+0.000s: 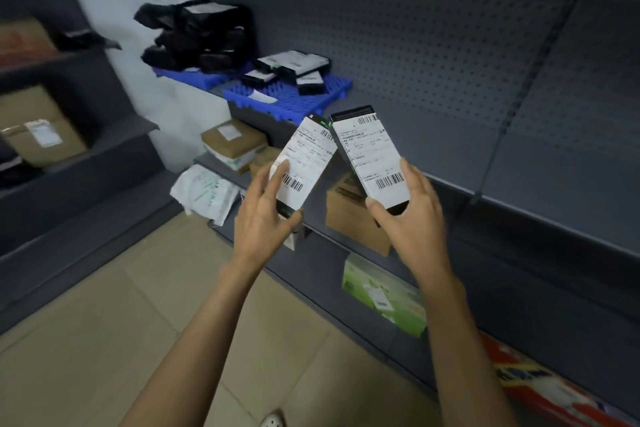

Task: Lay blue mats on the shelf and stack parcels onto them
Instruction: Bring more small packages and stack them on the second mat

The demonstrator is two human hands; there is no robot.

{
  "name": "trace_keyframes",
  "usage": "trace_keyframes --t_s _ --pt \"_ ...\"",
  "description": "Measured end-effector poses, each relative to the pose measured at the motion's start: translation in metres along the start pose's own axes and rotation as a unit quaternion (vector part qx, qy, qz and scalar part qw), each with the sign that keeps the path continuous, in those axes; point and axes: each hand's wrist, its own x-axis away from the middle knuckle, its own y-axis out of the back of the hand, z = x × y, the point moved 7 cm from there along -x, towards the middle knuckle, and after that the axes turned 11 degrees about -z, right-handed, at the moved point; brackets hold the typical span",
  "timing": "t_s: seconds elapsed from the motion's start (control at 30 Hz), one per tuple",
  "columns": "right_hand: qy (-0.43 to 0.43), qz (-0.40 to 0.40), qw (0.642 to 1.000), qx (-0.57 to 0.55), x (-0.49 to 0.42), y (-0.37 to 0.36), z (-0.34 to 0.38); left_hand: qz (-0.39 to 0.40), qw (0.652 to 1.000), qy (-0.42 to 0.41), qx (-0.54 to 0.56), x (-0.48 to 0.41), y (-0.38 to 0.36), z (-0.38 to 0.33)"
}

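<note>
- Left hand [266, 215]: fingers [281, 170] curled round the lower end of a flat black parcel with a white barcode label [306, 156]. The thumb is under the bottom edge and the index finger lies across the label.
- Right hand [414, 215]: grips the lower end of a second flat black labelled parcel [370, 152]. The thumb is at the bottom corner and the other fingers run up the right edge.
- Both parcels are held in the air in front of the dark grey metal pegboard shelf [540, 184], labels toward the camera. Their tops lean toward each other and the upper corners meet (touching or only overlapping, cannot tell).
- A near blue ribbed plastic mat [294, 102] lies on the upper shelf board beyond the held parcels. Several small black labelled boxes [294, 69] and a loose white slip [263, 96] rest on it.
- A far blue plastic mat [188, 74] sits just beside it to the left, carrying a heap of black plastic mailer bags [194, 31].
- Lower boards hold brown cardboard cartons [232, 142], a white poly bag [204, 192] and a green-and-white box [384, 295].
- Beige tiled floor [104, 322] underfoot.
</note>
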Motion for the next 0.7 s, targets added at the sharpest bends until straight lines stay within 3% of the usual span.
trace_keyframes --t_s 0.33,0.7 --pt "0.016 0.012 1.000 -0.022 -0.100 -0.181 0.089 -0.030 0.999 -0.030 -0.029 -0.169 0.024 0.131" --pt "0.015 -0.003 0.999 -0.028 -0.210 -0.274 0.098 -0.032 0.998 -0.050 -0.015 -0.290 -0.043 0.180"
